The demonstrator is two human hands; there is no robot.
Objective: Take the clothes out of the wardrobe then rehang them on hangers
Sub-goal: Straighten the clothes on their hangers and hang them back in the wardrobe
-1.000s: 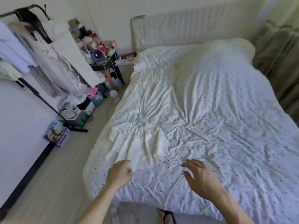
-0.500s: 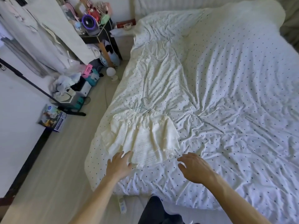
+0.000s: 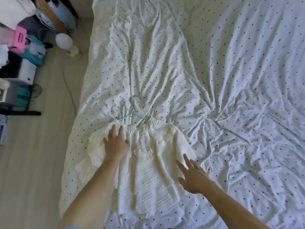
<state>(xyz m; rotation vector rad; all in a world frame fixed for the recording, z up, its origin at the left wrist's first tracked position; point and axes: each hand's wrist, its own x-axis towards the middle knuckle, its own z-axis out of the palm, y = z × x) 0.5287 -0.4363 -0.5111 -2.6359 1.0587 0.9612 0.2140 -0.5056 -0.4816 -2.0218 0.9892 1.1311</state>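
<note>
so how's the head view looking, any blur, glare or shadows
Head view: soft light, no glare; the left forearm throws a shadow down the cream ruffled dress; floor clutter at the left edge is smeared; the dotted white sheet reads clearly.

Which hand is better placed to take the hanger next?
Probably left: the left hand lies flat on the cream top at its neckline, close to the hanger; the right hand is spread lower, farther from it.

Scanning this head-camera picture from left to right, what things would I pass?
From the left: pink box → white round globe lamp on the floor → left hand, resting on the cream ruffled top → right hand.
</note>
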